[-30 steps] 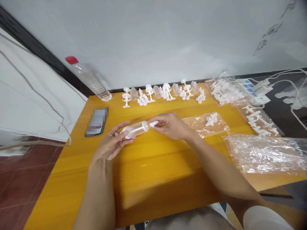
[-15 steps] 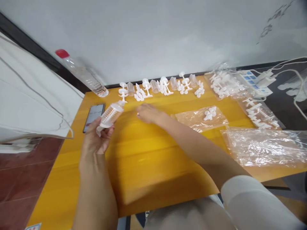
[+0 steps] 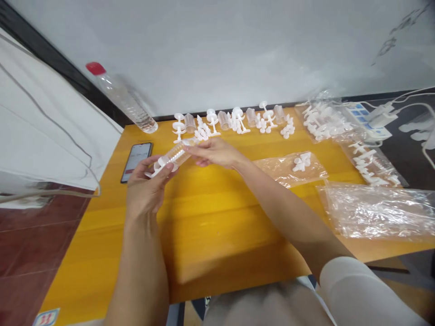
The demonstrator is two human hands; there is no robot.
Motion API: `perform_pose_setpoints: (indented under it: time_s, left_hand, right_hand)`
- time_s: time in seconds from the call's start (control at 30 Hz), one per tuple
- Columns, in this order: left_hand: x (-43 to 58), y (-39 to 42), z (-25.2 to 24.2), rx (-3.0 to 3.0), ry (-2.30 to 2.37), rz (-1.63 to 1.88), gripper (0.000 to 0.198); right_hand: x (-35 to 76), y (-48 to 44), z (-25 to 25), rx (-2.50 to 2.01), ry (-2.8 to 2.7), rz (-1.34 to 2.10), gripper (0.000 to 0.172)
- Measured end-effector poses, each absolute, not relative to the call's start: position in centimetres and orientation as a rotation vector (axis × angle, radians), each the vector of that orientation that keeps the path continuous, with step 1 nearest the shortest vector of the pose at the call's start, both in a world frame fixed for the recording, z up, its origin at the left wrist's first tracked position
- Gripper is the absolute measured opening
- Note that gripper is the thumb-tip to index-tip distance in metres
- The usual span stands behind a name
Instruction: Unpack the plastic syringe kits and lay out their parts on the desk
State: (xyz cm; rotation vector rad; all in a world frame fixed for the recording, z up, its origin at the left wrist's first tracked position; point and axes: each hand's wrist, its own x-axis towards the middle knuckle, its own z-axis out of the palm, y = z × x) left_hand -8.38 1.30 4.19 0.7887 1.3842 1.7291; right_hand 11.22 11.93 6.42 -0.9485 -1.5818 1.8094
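Observation:
My left hand [image 3: 147, 179] is closed around a clear plastic syringe [image 3: 174, 156] with white parts and marks along its barrel. The syringe is tilted, its front end up and to the right. At that front end is my right hand [image 3: 214, 151], its fingers pinched together; whatever small piece they hold, if any, is hidden. Behind both hands runs a row of syringe parts: white plungers [image 3: 178, 127], clear barrels [image 3: 223, 120] and small white nozzles [image 3: 203, 129].
A phone [image 3: 137, 161] lies left of my hands, near a red-capped bottle [image 3: 127, 102] leaning on the wall. To the right are a flat bag with white pieces [image 3: 302, 161], bags of parts [image 3: 326, 121], a crumpled clear bag [image 3: 377, 210] and a power strip [image 3: 369, 120].
My right hand has come from the tabletop near the row of parts to the syringe's front end. The syringe in my left hand has tipped lower, towards the right.

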Motion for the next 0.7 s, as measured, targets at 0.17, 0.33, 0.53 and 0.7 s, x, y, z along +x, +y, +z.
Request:
perform_pose_setpoints:
  time_s: [0.17,0.33,0.53,0.7]
  left_hand:
    - [-9.0,-0.1,4.9,0.724,1.472,1.596,0.041]
    - [-8.3,-1.0,5.9,0.767,1.550,1.604,0.051]
    - [-6.8,0.4,5.3,0.703,1.566,1.554,0.039]
    - [-6.2,0.9,5.0,0.848,1.588,1.514,0.048]
  right_hand:
    - [9.5,12.1,9.0,-0.937,-1.311,1.877,0.033]
    - [7.8,12.9,8.9,-0.851,-1.267,1.910,0.037]
    - [7.3,12.4,7.5,-0.927,-1.175,1.963,0.032]
    - [6.9,12.7,6.5,-0.932,-1.123,1.980,0.029]
